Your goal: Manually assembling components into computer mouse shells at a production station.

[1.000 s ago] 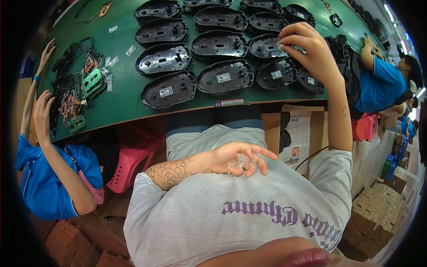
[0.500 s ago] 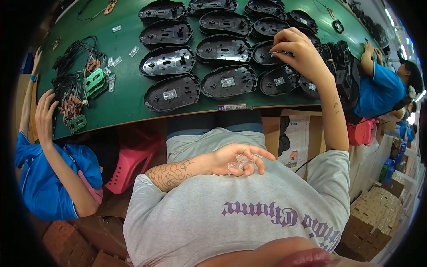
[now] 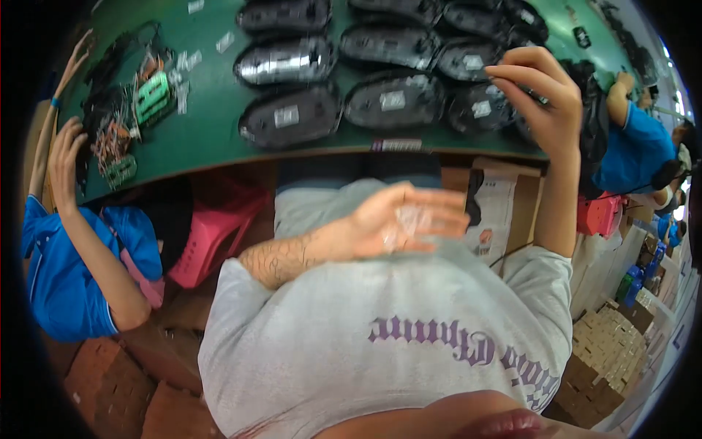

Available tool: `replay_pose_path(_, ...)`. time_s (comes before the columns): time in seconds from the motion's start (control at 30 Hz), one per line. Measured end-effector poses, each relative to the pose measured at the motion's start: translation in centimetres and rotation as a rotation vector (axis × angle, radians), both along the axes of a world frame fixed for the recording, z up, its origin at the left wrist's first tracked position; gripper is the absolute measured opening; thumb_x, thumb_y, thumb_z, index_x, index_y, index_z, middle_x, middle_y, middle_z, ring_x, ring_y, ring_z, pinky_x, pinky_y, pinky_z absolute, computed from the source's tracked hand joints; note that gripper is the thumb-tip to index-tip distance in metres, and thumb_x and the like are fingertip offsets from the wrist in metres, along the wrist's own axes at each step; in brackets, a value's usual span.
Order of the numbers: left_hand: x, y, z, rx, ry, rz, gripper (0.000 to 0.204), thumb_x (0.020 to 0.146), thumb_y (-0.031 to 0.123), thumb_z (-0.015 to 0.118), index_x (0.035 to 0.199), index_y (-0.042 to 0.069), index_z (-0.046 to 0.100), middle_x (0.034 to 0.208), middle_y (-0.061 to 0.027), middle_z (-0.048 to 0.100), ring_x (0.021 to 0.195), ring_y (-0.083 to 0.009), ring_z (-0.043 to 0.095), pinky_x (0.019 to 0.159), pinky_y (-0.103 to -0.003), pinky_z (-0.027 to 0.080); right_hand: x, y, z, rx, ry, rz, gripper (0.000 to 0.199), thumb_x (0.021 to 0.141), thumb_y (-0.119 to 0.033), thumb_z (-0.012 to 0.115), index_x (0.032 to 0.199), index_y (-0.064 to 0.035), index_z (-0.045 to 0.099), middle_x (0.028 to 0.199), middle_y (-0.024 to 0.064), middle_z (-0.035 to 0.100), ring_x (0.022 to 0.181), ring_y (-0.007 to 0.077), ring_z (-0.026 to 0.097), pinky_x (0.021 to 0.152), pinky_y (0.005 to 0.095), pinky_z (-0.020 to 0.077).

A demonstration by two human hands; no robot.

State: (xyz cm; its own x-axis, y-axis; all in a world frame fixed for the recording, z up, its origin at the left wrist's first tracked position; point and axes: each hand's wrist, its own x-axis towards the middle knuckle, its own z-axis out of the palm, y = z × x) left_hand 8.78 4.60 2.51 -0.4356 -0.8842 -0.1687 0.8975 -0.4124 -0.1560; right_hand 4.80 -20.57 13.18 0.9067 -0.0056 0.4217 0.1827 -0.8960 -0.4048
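Observation:
My left hand point(image 3: 398, 223) is palm up in front of my shirt, fingers stretched out and blurred. Several small clear plastic lenses point(image 3: 413, 217) lie in its palm. Over the table's right part, my right hand point(image 3: 545, 91) has its thumb and forefinger apart, with nothing seen between them. By its fingertips is a black mouse bottom shell point(image 3: 450, 64), a clear lens point(image 3: 472, 63) lying in its middle. Nearer shells, such as the front left one point(image 3: 314, 121) and the front middle one point(image 3: 420, 106), each have a lens too.
Rows of shells cover the middle of the green table point(image 3: 212, 110). Green circuit boards point(image 3: 152, 99) with tangled cables and loose lenses point(image 3: 225, 42) lie to the left. A co-worker's arm point(image 3: 69, 168) reaches in there. Another co-worker in blue point(image 3: 636, 154) is at the right.
My right hand has drawn back to the right from the shell, and a lens now lies there. The fingers of my left hand have straightened. The whole view has shifted.

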Motion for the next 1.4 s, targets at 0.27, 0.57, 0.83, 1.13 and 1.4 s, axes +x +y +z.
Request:
replay_pose_path(0.27,1.1,-0.3,1.2,0.040,0.046,0.249,0.059,0.097,0.028,0.028,0.151,0.005,0.027,0.144,-0.0152,0.044,0.134,-0.0282,0.043,0.115,-0.051,0.031,-3.8,6.2,-1.8,0.148,0.285,0.294,0.024,0.067,-0.011,0.079,0.089,-0.0059,0.072,0.084,0.0043,0.063,0.075,0.0225,0.059,0.065,0.0340,0.0464)
replay_pose_path(0.57,0.7,-0.7,0.9,-0.009,-0.008,0.321,0.056,0.097,0.025,0.027,0.151,0.006,0.028,0.134,-0.0097,0.050,0.118,-0.0193,0.053,0.108,-0.041,0.040,-5.1,8.2,-3.0,0.160,0.327,0.113,0.037,0.060,-0.013,0.082,0.094,-0.0070,0.069,0.087,0.0036,0.063,0.078,0.0226,0.059,0.070,0.0346,0.0450)
replay_pose_path(0.83,-0.4,-0.9,1.3,0.043,-0.129,0.400,0.060,0.098,0.024,0.028,0.155,0.012,0.019,0.140,-0.0070,0.046,0.123,-0.0186,0.049,0.111,-0.040,0.036,-5.3,8.9,-3.1,0.094,0.276,0.014,0.030,0.063,-0.011,0.080,0.091,-0.0093,0.069,0.088,0.0021,0.062,0.081,0.0235,0.058,0.072,0.0343,0.0447)
replay_pose_path(1.13,0.6,-1.5,1.6,0.066,-0.006,0.370,0.059,0.098,0.023,0.030,0.154,0.009,0.021,0.149,-0.0136,0.038,0.136,-0.0249,0.040,0.118,-0.044,0.028,-3.4,5.4,-0.5,0.020,0.085,-0.029,0.016,0.068,-0.010,0.079,0.082,-0.0087,0.071,0.085,0.0031,0.063,0.083,0.0242,0.058,0.074,0.0342,0.0451)
replay_pose_path(1.4,-0.6,-0.3,-1.5,0.176,-0.053,0.193,0.058,0.095,0.019,0.038,0.150,0.005,0.027,0.146,-0.0202,0.042,0.134,-0.0305,0.044,0.115,-0.046,0.033,5.7,-7.9,-0.7,-0.186,-0.033,-0.131,0.009,0.077,-0.009,0.074,0.084,-0.0041,0.071,0.086,0.0048,0.067,0.087,0.0221,0.059,0.077,0.0352,0.0477)
